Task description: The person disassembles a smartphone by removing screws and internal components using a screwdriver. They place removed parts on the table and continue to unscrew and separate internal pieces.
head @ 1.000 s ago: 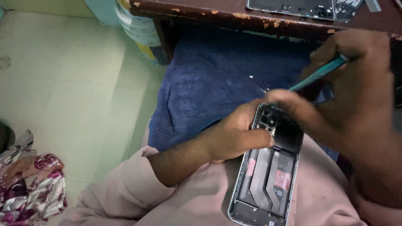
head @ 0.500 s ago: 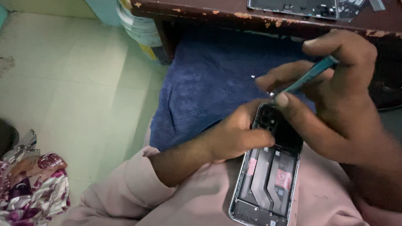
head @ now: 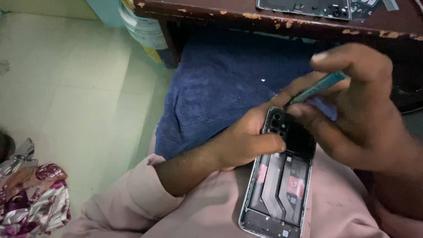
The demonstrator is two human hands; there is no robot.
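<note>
Opened phone [head: 282,185] clamped in left hand [head: 244,141], teal tool [head: 317,88] pinched in right hand [head: 361,114] above.

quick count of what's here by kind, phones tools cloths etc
opened phones: 2, one in the lap, one on the desk
teal tool: 1
blue towel: 1
floral cloth: 1
plastic bucket: 1
total: 6

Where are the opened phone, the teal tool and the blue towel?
opened phone [head: 282,189], head view, on its exposed inner middle.
teal tool [head: 319,87], head view, on its shaft.
blue towel [head: 220,83], head view, on its bare middle.
</note>
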